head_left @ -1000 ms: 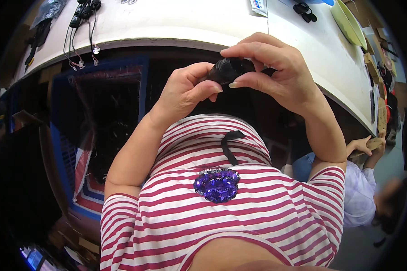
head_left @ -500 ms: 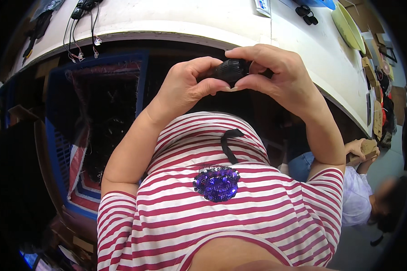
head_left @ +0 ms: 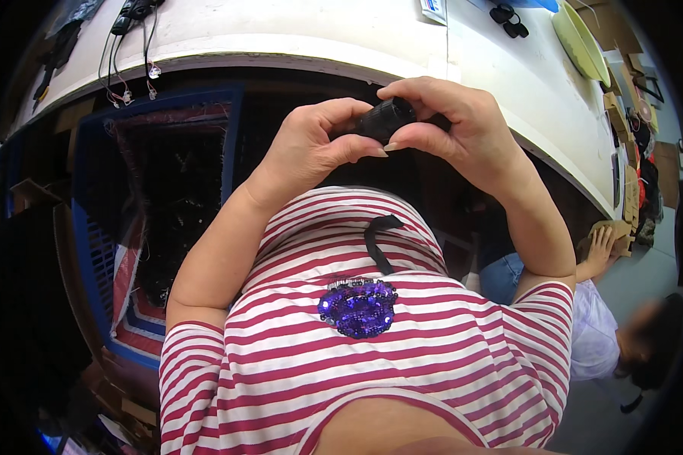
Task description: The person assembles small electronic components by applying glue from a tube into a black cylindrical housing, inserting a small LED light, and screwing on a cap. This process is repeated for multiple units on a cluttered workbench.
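Note:
Between my two hands is a black, ribbed, roughly cylindrical part [head_left: 387, 117], held just in front of the table's near edge. My left hand [head_left: 319, 136] pinches its left end between thumb and fingers. At the other end, my right hand [head_left: 455, 125] grips it with forefinger on top and thumb below. The thumb tips nearly meet under the part. A darker piece at the right end is partly hidden by my right fingers, and I cannot make out its kind.
A white table [head_left: 296, 30] runs along the far side. On it lie black cabled parts [head_left: 133, 15], small black pieces [head_left: 510, 21] and a yellow-green basin [head_left: 580, 42]. A blue crate [head_left: 95, 227] with dark contents stands to my left. At right, a co-worker's hand [head_left: 601, 246] touches a cardboard box.
The black part has turned a little in my fingers, and its right end shows more. My hands stay in nearly the same place. The co-worker's hand now lies flatter on the box.

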A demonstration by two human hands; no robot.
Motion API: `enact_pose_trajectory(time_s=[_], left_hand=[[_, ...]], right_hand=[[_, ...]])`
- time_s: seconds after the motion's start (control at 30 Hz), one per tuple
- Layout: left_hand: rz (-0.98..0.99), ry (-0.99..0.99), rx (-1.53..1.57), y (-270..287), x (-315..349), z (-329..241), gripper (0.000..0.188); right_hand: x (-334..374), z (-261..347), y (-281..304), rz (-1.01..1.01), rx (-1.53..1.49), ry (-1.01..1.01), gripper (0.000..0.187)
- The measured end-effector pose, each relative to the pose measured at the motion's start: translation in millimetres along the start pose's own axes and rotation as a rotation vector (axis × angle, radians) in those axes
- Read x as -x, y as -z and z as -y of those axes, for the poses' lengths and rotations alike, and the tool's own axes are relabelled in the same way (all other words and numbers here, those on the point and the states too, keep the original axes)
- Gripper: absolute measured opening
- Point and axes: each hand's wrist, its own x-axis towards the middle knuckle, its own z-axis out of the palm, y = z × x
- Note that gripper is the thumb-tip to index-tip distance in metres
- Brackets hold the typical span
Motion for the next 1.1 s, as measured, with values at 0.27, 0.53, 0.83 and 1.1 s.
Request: enact_pose_trajectory(time_s=[0.27, 0.53, 0.83, 1.1], left_hand=[[0.048, -0.035, 0.131, 2.9, -2.8, 2.8, 0.021], [0.048, -0.002, 0.191, 4.3, -3.3, 5.5, 0.021], [0.005, -0.024, 0.071, 4.0, -3.5, 5.6, 0.019], [0.114, 0.026, 0.067, 10.2, -3.6, 0.0, 0.02]], right_hand=[[-0.8, -4.5, 3.2, -0.041, -0.006, 0.113, 0.037], [-1.1, -2.0, 5.0, -0.051, 0.166, 0.162, 0.037], [0.2, 1.4, 2.9, -0.006, 0.252, 0.092, 0.04], [0.2, -2.8, 4.2, 0.001, 0.038, 0.06, 0.031]])
